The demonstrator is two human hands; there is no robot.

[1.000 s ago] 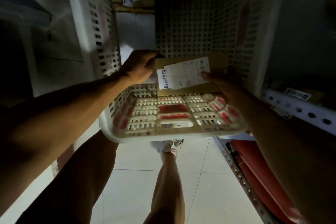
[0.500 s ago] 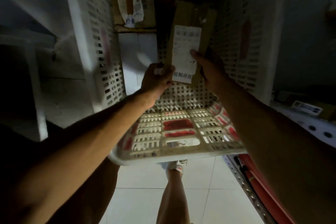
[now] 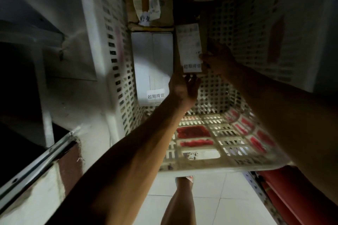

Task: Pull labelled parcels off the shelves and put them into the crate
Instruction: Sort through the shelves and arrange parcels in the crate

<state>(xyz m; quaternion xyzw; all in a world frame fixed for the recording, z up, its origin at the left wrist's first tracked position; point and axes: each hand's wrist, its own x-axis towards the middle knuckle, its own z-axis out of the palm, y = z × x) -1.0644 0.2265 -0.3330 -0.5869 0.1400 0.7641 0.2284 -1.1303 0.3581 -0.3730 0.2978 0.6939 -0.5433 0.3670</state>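
Cardboard parcel (image 3: 190, 49) stands upright inside the white crate (image 3: 201, 153), right of a white box (image 3: 152, 67). I see my right hand (image 3: 215, 60) pinching its right edge, my left hand (image 3: 182, 87) cupped loosely under it.

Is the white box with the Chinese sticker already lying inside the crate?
Yes, the white box lies inside the perforated crate, against its left wall, beside the labelled parcel being set in.

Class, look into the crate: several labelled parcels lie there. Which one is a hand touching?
The narrow brown parcel with the long white label, beside the white box. The right hand rests on its lower edge; the other parcels lie untouched.
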